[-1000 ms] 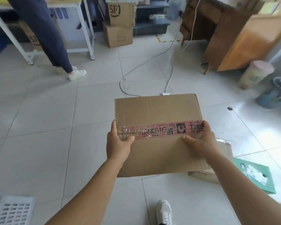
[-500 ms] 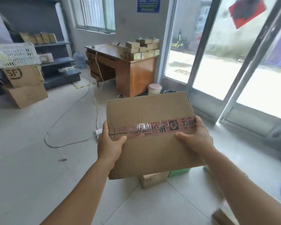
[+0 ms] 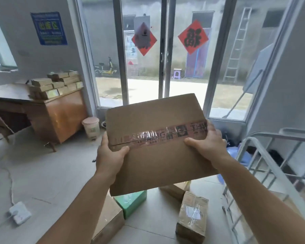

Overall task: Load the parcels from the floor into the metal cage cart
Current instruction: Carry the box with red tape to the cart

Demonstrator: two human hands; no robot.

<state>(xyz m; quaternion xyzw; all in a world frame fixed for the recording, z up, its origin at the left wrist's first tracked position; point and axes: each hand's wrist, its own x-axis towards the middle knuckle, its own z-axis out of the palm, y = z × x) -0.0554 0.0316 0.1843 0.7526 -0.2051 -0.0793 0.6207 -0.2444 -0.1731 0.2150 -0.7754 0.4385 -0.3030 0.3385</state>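
Note:
I carry a large brown cardboard parcel [image 3: 157, 120] sealed with a printed pink tape strip, held up at chest height. My left hand [image 3: 109, 155] grips its left edge, thumb on top. My right hand [image 3: 208, 145] grips its right edge the same way. The metal cage cart [image 3: 264, 155] shows its grey tubular frame at the right, just right of the parcel. More parcels lie on the floor below: a green one [image 3: 132, 203], a taped brown one [image 3: 192, 213], a brown one [image 3: 109, 221] at bottom centre and one [image 3: 176, 189] partly hidden under the carried parcel.
A wooden desk [image 3: 60, 117] stacked with small boxes stands at the left, with a small pink bin [image 3: 92, 125] beside it. Glass sliding doors [image 3: 164, 59] fill the wall ahead. A white power strip [image 3: 19, 212] and its cable lie on the tiled floor at lower left.
My view has swung right, from the floor and desk round to the glass doors and the cart. Both hands keep the same hold on the parcel, which is carried along.

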